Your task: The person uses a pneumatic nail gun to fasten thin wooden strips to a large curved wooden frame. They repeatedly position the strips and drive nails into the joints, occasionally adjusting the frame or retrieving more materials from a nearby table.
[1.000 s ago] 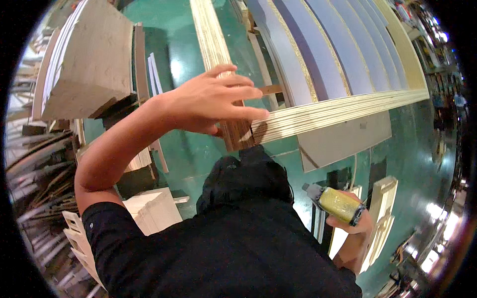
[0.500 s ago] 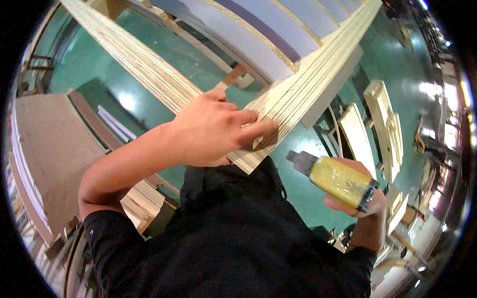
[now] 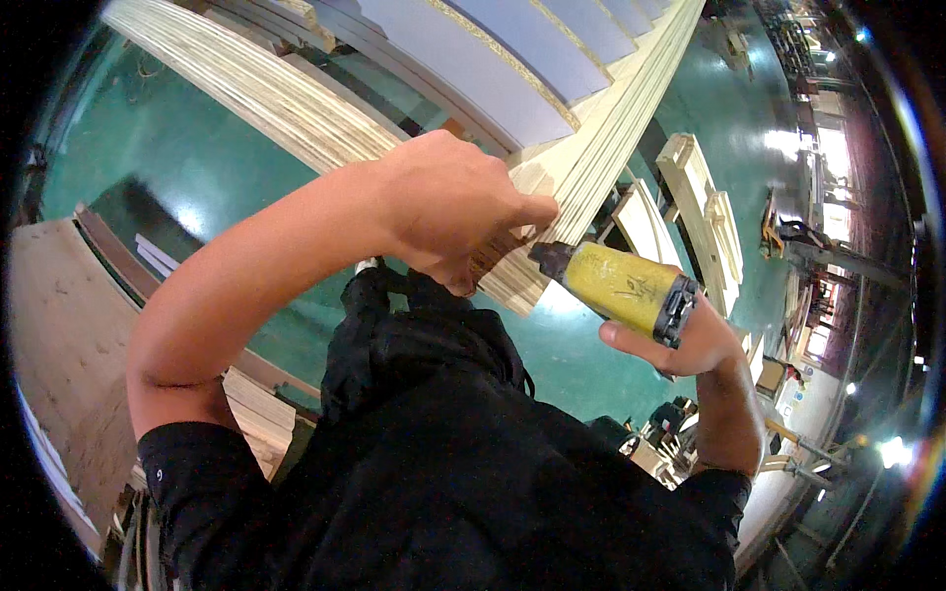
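Observation:
A layered, pale wooden frame [image 3: 266, 94] comes to a corner in front of me, with one side running off to the far left and the other to the far right. Over that corner my left hand [image 3: 448, 202] is bent, its fingers curled down around the wood and partly hidden beneath the palm. A dark brown patch shows under the fingers; I cannot tell whether it is shadow or a separate piece. My right hand [image 3: 690, 335] grips a yellow-and-black power tool [image 3: 626, 286], whose dark nose points left, close beside the frame's corner.
Light purple panels [image 3: 463, 79] with raw chipboard edges stand inside the frame. Pale timber pieces [image 3: 690, 197] lie to the right above the green floor [image 3: 552, 364]. A brown board [image 3: 69, 325] is at the left, with stacked wood strips [image 3: 258, 419] near my left elbow.
The power tool has come left and up in my right hand, nearer the frame's corner. My left hand stays at the corner. The whole view has shifted somewhat.

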